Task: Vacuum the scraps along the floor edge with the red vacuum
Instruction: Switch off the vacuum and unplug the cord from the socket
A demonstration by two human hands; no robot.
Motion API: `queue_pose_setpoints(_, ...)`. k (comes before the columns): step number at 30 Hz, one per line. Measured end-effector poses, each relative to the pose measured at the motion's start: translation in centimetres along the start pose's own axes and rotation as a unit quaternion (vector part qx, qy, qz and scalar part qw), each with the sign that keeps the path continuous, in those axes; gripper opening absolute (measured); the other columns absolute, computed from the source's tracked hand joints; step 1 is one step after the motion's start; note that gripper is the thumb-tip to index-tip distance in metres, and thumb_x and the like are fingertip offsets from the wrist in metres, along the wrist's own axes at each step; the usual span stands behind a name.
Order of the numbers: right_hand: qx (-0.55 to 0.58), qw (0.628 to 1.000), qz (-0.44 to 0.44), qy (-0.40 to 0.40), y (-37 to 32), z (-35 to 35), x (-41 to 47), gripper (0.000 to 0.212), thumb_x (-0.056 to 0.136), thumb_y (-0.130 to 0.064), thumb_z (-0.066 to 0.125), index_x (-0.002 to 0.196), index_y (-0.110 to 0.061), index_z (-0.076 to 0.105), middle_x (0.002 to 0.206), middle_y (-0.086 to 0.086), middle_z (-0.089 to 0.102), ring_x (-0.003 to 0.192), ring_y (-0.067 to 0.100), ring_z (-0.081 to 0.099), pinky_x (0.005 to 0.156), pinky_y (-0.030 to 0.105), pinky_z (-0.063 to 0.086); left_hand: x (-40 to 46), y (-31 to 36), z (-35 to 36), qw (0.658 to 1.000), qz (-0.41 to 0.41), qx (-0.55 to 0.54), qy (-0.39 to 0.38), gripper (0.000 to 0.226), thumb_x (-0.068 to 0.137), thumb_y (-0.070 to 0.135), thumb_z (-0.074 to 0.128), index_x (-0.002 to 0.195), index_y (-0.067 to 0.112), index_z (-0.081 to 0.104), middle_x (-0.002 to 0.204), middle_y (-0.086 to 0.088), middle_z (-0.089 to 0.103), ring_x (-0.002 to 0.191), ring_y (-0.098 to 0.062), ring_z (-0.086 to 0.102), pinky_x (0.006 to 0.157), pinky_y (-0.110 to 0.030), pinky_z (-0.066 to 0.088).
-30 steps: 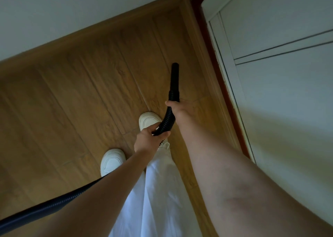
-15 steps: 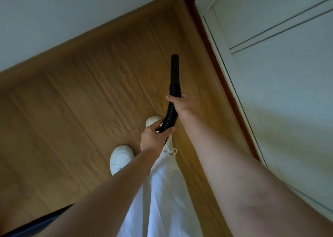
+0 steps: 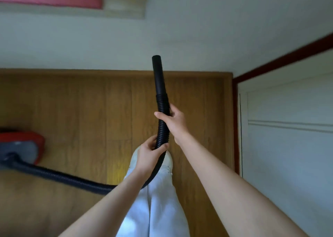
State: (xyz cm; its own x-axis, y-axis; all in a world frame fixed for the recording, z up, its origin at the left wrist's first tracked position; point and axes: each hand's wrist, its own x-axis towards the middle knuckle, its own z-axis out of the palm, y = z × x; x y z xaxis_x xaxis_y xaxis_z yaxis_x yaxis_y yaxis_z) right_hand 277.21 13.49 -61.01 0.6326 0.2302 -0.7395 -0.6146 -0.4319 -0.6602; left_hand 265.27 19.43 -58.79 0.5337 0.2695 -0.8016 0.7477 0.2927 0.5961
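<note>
Both hands wrapped tight on the black hose (image 3: 163, 126), right hand (image 3: 173, 122) high and left hand (image 3: 150, 153) low, red vacuum (image 3: 23, 146) parked far left on the floor (image 3: 81, 110): drop the nozzle (image 3: 158, 74) to the baseboard (image 3: 108, 71), sweep slowly toward the corner.

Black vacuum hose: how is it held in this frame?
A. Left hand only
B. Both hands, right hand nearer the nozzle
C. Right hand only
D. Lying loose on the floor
B: the right hand grips the black vacuum hose nearer the nozzle, and the left hand grips it lower down.
</note>
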Motion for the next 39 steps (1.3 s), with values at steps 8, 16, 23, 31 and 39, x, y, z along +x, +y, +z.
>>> queue_pose_setpoints(8,-0.139,0.979,-0.071,-0.133,-7.4,7.4,-7.8,0.064,0.080,-0.028,0.075,0.138,-0.028,0.048,0.114,-0.015,0.062,0.105,0.003,0.059,0.088,0.021,0.049,-8.0,1.8,-7.2,0.993,0.049,-0.030,0.101,0.033,0.082,0.018,0.073,0.103,0.040,0.061,0.090,0.016,0.070,0.084,0.006,0.064,0.075,-0.014,0.049)
queue_pose_setpoints(16,-0.397,0.884,-0.161,-0.186,-9.2,18.9,-10.8,0.065,0.077,-0.049,0.072,0.135,-0.048,0.043,0.109,-0.022,0.064,0.103,0.004,0.060,0.093,0.036,0.051,-12.1,-2.7,-17.3,0.966,0.022,0.009,0.258,0.039,0.087,0.037,0.064,0.125,0.033,0.059,0.117,0.014,0.064,0.111,-0.008,0.058,0.098,-0.032,0.045)
queue_pose_setpoints(23,-0.515,0.789,-0.256,-0.216,-11.3,32.6,-12.3,0.062,0.082,-0.047,0.067,0.138,-0.047,0.039,0.110,-0.011,0.064,0.098,0.008,0.060,0.088,0.035,0.049,-15.2,-8.5,-30.2,0.917,-0.020,0.110,0.384,0.043,0.097,0.037,0.048,0.138,0.026,0.048,0.139,0.010,0.049,0.130,-0.008,0.040,0.101,-0.026,0.038)
queue_pose_setpoints(31,-0.591,0.709,-0.314,-0.220,-12.1,48.5,-11.1,0.057,0.084,-0.040,0.067,0.137,-0.040,0.046,0.113,-0.010,0.065,0.092,0.009,0.058,0.073,0.026,0.042,-14.2,-15.0,-42.8,0.891,-0.047,0.116,0.437,0.045,0.097,0.036,0.047,0.140,0.021,0.046,0.141,0.005,0.046,0.134,-0.011,0.036,0.105,-0.030,0.039)
queue_pose_setpoints(39,-0.627,0.665,-0.352,-0.203,-14.1,60.2,-8.8,0.054,0.080,-0.038,0.068,0.132,-0.037,0.053,0.110,-0.006,0.068,0.097,0.017,0.062,0.073,0.026,0.041,-10.3,-16.1,-50.8,0.879,-0.066,0.112,0.458,0.045,0.097,0.033,0.047,0.140,0.018,0.045,0.142,0.000,0.046,0.135,-0.017,0.036,0.108,-0.033,0.036)
